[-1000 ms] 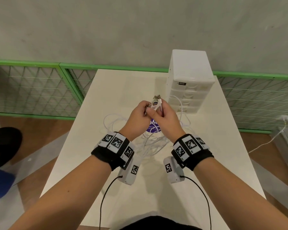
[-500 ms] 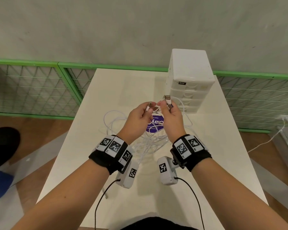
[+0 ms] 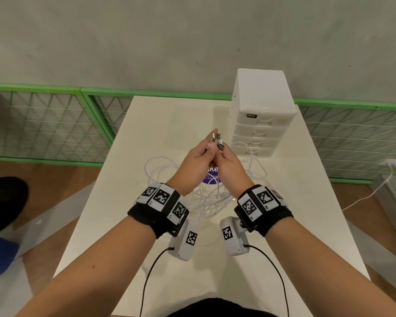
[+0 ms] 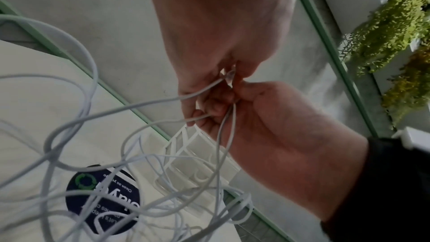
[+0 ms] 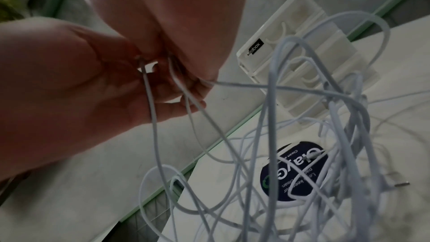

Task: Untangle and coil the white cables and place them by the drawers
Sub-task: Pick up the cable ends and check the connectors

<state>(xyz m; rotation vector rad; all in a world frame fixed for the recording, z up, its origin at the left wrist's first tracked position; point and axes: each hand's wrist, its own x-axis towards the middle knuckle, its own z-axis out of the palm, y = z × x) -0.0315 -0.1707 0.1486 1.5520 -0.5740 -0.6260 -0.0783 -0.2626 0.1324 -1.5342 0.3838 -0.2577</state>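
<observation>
Several white cables [image 3: 206, 197] lie tangled on the cream table [image 3: 160, 124], with strands rising to my hands. Both hands meet above the tangle, in front of the white drawer unit [image 3: 261, 124]. My left hand [image 3: 209, 148] and right hand [image 3: 224, 152] each pinch cable ends, and the metal USB plugs [image 3: 216, 138] stick up side by side between the fingertips. In the left wrist view the cables [image 4: 93, 117] run from the curled fingers [image 4: 209, 109] down to the table. In the right wrist view the strands [image 5: 279, 135] hang in loops before the drawers [image 5: 302, 62].
A round purple sticker [image 3: 212, 176] shows under the tangle. A loose plug [image 5: 401, 184] lies on the table at the right. A green wire fence [image 3: 44, 124] runs behind the table. Another white cord [image 3: 364, 197] trails on the floor at the right.
My hands, slightly apart half a second ago, have come together again, bringing the plugs side by side. The tangle on the table has barely shifted.
</observation>
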